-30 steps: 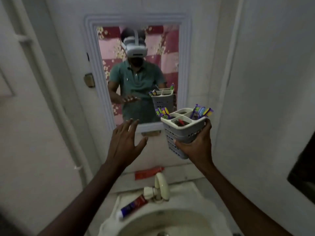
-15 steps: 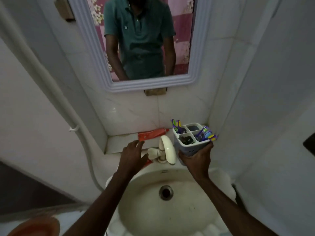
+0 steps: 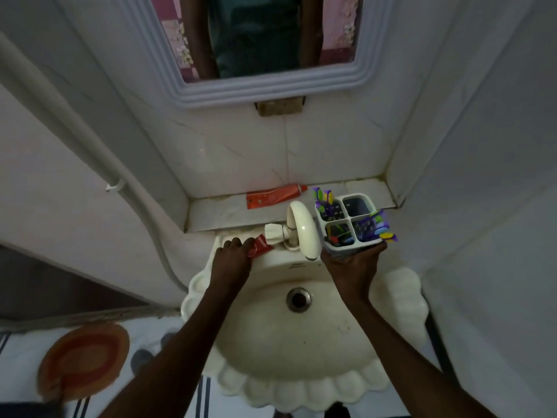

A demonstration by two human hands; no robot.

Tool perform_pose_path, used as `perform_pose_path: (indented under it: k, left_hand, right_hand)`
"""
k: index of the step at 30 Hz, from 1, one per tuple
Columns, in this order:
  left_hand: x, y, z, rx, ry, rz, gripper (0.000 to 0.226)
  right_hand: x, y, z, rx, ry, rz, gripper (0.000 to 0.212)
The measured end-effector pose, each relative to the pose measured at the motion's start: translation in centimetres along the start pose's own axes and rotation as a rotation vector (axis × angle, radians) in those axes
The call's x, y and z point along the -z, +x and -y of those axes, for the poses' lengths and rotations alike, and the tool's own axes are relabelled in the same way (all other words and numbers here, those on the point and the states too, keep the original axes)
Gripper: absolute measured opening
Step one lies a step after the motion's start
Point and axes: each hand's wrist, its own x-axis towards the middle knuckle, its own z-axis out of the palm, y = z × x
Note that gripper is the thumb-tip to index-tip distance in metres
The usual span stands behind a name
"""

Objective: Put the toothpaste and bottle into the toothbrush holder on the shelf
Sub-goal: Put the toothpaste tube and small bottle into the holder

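My right hand (image 3: 351, 262) grips a grey four-compartment toothbrush holder (image 3: 349, 221) from below, keeping it upright over the right of the tap. Colourful toothbrushes stick out of three compartments; the far right one looks dark and bare. My left hand (image 3: 232, 257) rests on the basin's back rim with its fingers closed over a red toothpaste tube (image 3: 259, 245), only the red end showing beside the tap handle. A second, orange-red tube (image 3: 275, 196) lies flat on the tiled shelf (image 3: 217, 214) behind the tap. No bottle is visible.
A cream tap (image 3: 303, 229) curves forward between my hands over the scalloped white basin (image 3: 398, 300) with its drain (image 3: 298, 298). A mirror (image 3: 256, 34) hangs above the shelf. Walls close in on both sides. An orange round object (image 3: 83, 360) lies on the floor, lower left.
The view has tilted down from the mirror to the basin. My left hand dropped onto the toothpaste tube on the basin rim and closed on it. My right hand lowered the holder to tap level.
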Motion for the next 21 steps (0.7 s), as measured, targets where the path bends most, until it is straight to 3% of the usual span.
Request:
perform_pose_path:
  k: [8, 13, 17, 21]
  left_hand:
    - [2.7, -0.7, 0.5, 0.161, -0.276, -0.029, 0.042]
    - [8.1, -1.2, 0.1, 0.294, -0.609, -0.166, 0.035]
    - [14.4, -0.2, -2.7, 0.116, -0.839, -0.153, 0.026]
    - [19.7, 2.1, -6.9, -0.196, -0.659, -0.027, 0.034]
  right_hand:
    - [-0.7, -0.3, 0.1, -0.019, 0.048, -0.014, 0.125]
    - [-0.7, -0.2, -0.1, -0.012, 0.04, -0.002, 0.125]
    - [-0.8, -0.2, -0.3, -0.036, 0.026, 0.021, 0.128]
    - [-0.7, -0.2, -0.5, -0.029, 0.04, 0.03, 0.13]
